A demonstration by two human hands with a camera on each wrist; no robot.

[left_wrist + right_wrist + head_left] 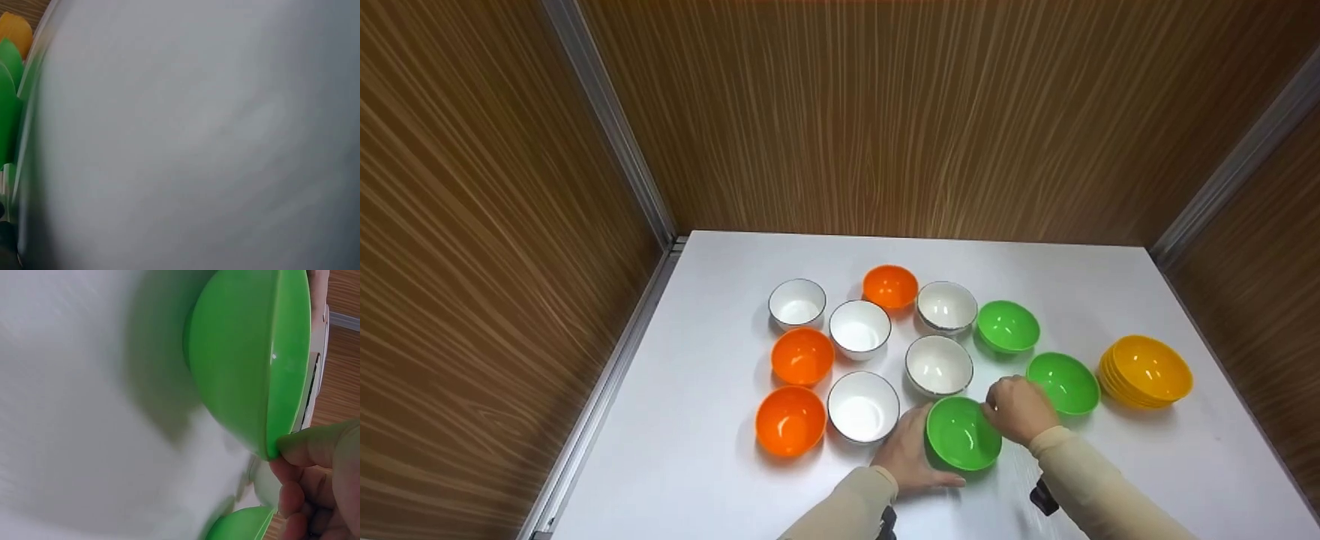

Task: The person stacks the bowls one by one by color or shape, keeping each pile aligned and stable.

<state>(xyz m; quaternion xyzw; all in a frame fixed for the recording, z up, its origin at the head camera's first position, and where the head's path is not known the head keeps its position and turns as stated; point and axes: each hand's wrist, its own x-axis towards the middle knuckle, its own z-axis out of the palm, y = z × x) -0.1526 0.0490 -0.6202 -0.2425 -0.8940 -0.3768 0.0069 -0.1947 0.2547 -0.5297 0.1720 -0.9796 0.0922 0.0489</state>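
Observation:
A green bowl (964, 433) is at the front of the white table, between my two hands. My right hand (1020, 409) pinches its right rim between thumb and fingers; the pinch on the green bowl (242, 354) shows closely in the right wrist view. Spread along the bowl's left side is my left hand (911, 454), its thumb straight out below the bowl and its fingertips partly hidden behind it. Just past my right hand sits another green bowl (1063, 384). A white bowl (863, 407) stands left of my left hand.
A stack of yellow bowls (1151, 369) stands at the right. Farther back are a green bowl (1008, 327), two nearby white bowls and an orange bowl (890, 286). More orange and white bowls stand in columns at the left. Wood-grain panels (885, 120) enclose the table.

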